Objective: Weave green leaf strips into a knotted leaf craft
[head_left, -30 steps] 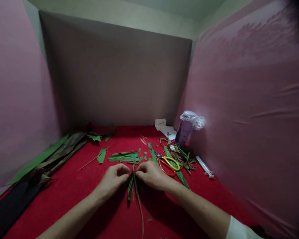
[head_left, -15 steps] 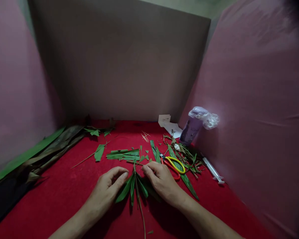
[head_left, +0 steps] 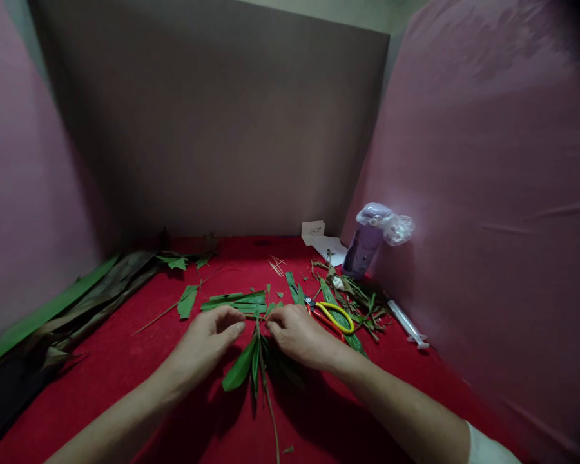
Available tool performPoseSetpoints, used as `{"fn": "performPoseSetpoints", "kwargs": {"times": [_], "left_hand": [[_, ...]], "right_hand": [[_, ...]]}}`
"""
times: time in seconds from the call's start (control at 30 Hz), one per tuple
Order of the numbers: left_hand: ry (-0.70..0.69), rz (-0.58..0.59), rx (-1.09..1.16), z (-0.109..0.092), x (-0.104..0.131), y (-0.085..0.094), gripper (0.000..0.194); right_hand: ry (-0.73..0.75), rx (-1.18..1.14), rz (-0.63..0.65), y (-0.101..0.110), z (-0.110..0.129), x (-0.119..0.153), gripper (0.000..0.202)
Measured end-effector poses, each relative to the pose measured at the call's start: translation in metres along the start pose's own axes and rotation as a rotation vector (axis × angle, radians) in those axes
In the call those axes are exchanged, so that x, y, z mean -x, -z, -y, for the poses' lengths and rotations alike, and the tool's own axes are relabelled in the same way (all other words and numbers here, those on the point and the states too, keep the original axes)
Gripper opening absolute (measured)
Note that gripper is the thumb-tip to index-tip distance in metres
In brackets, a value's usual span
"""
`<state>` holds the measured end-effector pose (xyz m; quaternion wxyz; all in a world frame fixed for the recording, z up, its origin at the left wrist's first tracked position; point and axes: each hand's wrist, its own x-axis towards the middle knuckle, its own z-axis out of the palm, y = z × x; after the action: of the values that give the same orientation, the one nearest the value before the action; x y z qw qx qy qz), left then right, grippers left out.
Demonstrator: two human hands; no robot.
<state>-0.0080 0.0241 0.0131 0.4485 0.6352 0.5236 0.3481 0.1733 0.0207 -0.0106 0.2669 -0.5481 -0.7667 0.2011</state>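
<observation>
A bundle of green leaves (head_left: 240, 368) fans out on the red cloth, with a long brown stem (head_left: 269, 403) trailing toward me. Across its top runs a thin brown strand (head_left: 251, 316), stretching between my two hands. My left hand (head_left: 212, 335) is at the left of the bundle, thumb and forefinger curled together at the strand's end. My right hand (head_left: 294, 332) pinches at the other end, over the right-hand leaves and partly covering them. The exact fingertip contact is too small to make out.
Cut leaf strips (head_left: 234, 301) lie just beyond my hands. Scissors (head_left: 336, 316) with yellow and red handles rest by a heap of twigs (head_left: 355, 296). Farther right are a syringe (head_left: 408, 325) and a purple cup (head_left: 362, 250) with plastic wrap. Long leaves (head_left: 77, 303) line the left wall.
The view has shifted slightly. My right hand has come closer to the stem and covers more of the right-hand leaves. Both hands stay beside the bundle.
</observation>
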Motion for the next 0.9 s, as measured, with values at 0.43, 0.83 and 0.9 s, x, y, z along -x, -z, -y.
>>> {"fn": "performPoseSetpoints", "kwargs": {"times": [0.43,0.83,0.9], "left_hand": [[-0.034,0.057,0.077,0.022,-0.005,-0.028,0.017],[0.001,0.060,0.439,0.012,0.009,-0.021,0.023],[-0.019,0.053,0.440,0.013,0.011,-0.022,0.023]], "right_hand": [[-0.030,-0.248,-0.082,-0.017,-0.002,0.010,0.028],[0.074,-0.408,-0.486,-0.010,0.009,0.025,0.008],[0.164,-0.405,-0.506,-0.008,0.011,0.027,0.008]]}}
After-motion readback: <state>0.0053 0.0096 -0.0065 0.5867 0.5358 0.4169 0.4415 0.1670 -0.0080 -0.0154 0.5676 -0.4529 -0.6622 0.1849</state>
